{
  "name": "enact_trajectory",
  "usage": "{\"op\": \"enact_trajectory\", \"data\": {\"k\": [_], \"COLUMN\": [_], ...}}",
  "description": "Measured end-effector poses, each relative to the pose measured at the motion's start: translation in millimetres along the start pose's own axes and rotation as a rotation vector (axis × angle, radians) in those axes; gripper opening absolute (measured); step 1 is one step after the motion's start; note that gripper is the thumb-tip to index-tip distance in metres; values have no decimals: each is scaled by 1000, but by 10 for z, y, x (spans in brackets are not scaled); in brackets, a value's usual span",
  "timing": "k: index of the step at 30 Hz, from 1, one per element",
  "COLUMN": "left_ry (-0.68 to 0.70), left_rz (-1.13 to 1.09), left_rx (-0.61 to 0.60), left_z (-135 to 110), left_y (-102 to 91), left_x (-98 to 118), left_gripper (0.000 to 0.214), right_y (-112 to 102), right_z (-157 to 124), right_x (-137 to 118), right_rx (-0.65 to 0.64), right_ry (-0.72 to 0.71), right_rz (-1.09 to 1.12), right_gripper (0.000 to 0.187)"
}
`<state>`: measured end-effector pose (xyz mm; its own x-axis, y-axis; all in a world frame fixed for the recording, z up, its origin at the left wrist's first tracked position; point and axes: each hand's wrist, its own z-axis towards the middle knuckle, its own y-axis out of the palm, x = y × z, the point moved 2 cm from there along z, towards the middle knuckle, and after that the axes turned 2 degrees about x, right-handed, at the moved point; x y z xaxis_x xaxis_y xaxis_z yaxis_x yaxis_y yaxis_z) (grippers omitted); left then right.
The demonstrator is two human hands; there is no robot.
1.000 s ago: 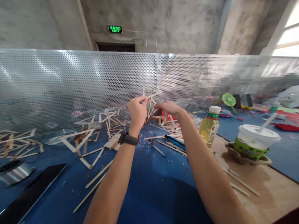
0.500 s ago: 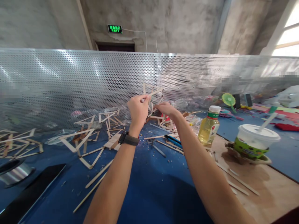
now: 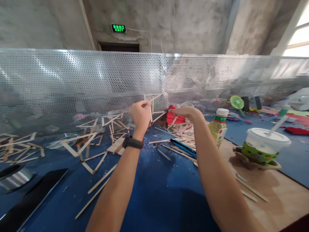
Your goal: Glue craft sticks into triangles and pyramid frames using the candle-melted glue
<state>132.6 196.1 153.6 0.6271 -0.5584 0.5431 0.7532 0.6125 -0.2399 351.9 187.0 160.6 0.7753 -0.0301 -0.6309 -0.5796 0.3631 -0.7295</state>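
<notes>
My left hand (image 3: 140,114), a dark watch on its wrist, is raised above the blue table and pinches a frame of glued wooden sticks (image 3: 152,104) at its upper left. To the right, my right hand (image 3: 186,112) has its fingers closed in a pinch on a single thin stick (image 3: 173,121), apart from the frame. Behind both stands a perforated metal screen (image 3: 72,83). A red object (image 3: 174,118) lies just beyond the hands.
Loose sticks and glued stick triangles (image 3: 84,141) litter the blue table (image 3: 154,193). A yellow drink bottle (image 3: 216,128), a lidded cup with straw (image 3: 264,146) on a wooden board (image 3: 277,193), blue pens (image 3: 182,146), a tape roll (image 3: 14,178) and a dark tablet (image 3: 31,199) lie around.
My right hand has pulled away to the right from the stick frame, holding one thin stick. The frame has turned and dropped a little in my left hand.
</notes>
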Motion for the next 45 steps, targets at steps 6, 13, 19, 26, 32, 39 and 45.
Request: {"op": "enact_trajectory", "data": {"k": [6,13,19,26,32,39,45], "left_ry": [12,14,1,18,49,104,87], "left_rz": [411,704,743,769,754,766,762], "left_rx": [-243,-338,-363,-357,-370,-368,-384], "left_z": [-220,-338,-393,-401,-447,-509,-476], "left_y": [153,357,443,439,450,445,352], "left_x": [9,-150,-227,-211,-147,-125,18], "left_gripper": [26,31,32,36,34,32,26], "right_y": [-195,-160,-159,-167,-171,-178,-202], "right_z": [-62,-159,-186,-223,-222,-244,-217], "right_x": [-115,-228,-265,-310,-307,-318,-294], "right_rx": [13,-44,-86,-140,-149,-131,-92], "right_ry": [129,102,123,126,121,100,64], "right_rz": [-95,-100,-139,-193,-195,-216,-176], "right_gripper": [35,39,54,74,73,67,50]}}
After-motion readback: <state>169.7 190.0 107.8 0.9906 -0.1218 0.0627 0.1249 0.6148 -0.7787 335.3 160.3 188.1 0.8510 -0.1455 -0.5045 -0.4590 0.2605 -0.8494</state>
